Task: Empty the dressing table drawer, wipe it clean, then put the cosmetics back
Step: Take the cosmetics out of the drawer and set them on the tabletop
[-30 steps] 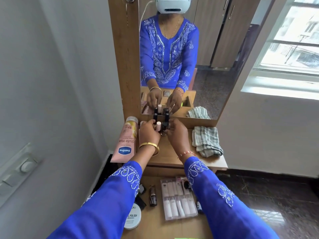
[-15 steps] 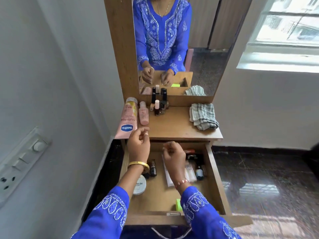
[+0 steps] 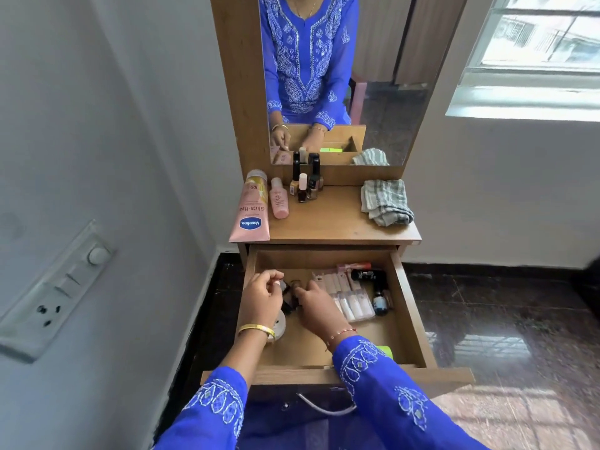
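Below, pulled fully out from a wood-grain laminate dressing table [image 3: 341, 227]: the drawer [image 3: 410, 306], a shallow rectangular box with straight board walls and a smooth pale floor. Both hands down inside its left rear part. Left hand [image 3: 261, 298] with fingers curled and tips pinched together, a gold bangle on the wrist, poised over a round white jar lid [image 3: 281, 324]; whether anything sits in that grip, impossible to tell. Right hand [image 3: 316, 308] with fingers bent onto small dark bottles [image 3: 289, 295] between the two hands, a thin beaded bracelet at the wrist; grip partly closed, hold on a bottle not clear. Just right of that hand, a flat clear plastic pack of slim white tubes [image 3: 352, 302], then a dark round-shouldered bottle [image 3: 380, 302] and a black cylinder with a red-capped stick [image 3: 360, 266] lying along the back wall. Near the front wall, a bright green corner [image 3: 386, 350], mostly hidden by the embroidered blue sleeve. Up on the table top: a long pink Vaseline tube [image 3: 251, 211] lying flat at the left edge, a smaller pink bottle [image 3: 279, 199] beside it, a tight cluster of upright nail polish bottles [image 3: 306, 183] against the mirror base, and a crumpled striped woven cloth [image 3: 386, 203] at the right.
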The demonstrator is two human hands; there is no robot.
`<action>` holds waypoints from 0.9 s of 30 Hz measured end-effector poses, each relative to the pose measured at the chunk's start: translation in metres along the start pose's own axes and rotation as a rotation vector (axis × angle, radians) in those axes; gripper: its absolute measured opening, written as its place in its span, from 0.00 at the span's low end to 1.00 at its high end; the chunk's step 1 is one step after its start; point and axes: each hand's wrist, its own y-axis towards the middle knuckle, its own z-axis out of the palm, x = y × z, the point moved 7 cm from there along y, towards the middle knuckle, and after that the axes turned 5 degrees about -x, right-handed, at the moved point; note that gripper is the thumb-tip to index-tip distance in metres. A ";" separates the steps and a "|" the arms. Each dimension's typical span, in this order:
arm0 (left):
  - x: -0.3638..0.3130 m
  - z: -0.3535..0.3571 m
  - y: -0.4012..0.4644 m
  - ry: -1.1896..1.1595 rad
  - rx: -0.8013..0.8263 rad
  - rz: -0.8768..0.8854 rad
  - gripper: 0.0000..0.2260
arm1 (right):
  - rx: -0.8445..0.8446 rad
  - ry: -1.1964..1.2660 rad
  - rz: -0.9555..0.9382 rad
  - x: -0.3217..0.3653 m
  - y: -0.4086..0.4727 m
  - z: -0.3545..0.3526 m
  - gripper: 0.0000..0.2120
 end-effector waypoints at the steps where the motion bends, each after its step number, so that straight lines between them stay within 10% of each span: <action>1: 0.000 0.001 0.000 0.018 0.014 0.013 0.11 | 0.005 -0.028 -0.006 0.000 0.000 0.001 0.16; 12: -0.009 0.003 -0.008 0.171 0.090 0.090 0.11 | -0.025 -0.071 -0.072 0.002 -0.001 0.001 0.13; 27: -0.012 0.028 -0.017 0.307 0.255 0.228 0.19 | -0.157 0.938 0.286 -0.025 -0.005 -0.018 0.10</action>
